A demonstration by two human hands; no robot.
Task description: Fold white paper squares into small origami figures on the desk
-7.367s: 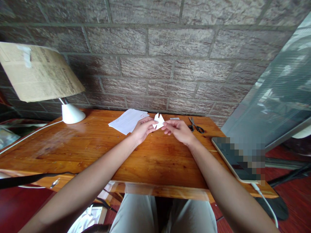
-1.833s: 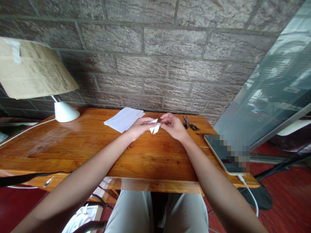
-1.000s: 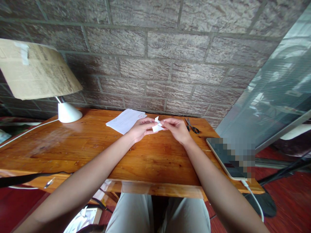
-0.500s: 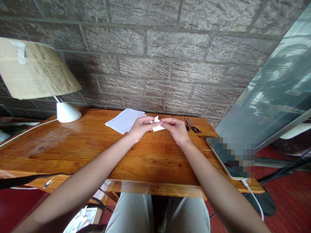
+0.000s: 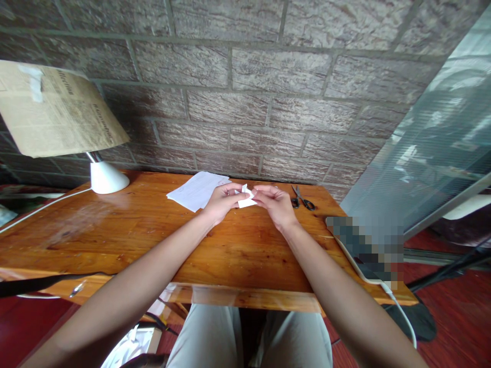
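Note:
A small folded piece of white paper [image 5: 246, 202] is held between my two hands above the wooden table. My left hand [image 5: 223, 201] pinches its left side between thumb and fingers. On the other side, my right hand [image 5: 276, 203] grips the paper's right edge with thumb and forefinger. One pointed flap sticks up between the hands, and a flat part hangs below the thumbs. My fingers partly hide the folds. Behind my left hand lie several white sheets [image 5: 197, 190]. Just right of my right hand are scissors [image 5: 303, 198] with black handles.
A lamp [image 5: 109, 177] with a newspaper-covered shade stands at the table's left. A tablet or large phone [image 5: 358, 253], partly blurred out, lies at the right edge with a white cable [image 5: 402, 312] plugged in. The stone-patterned wall [image 5: 245, 128] rises behind the table [image 5: 245, 250].
The paper has shifted slightly left and its upper flap has changed shape between my fingers. My right hand has moved a little to the left; both hands keep their pinch.

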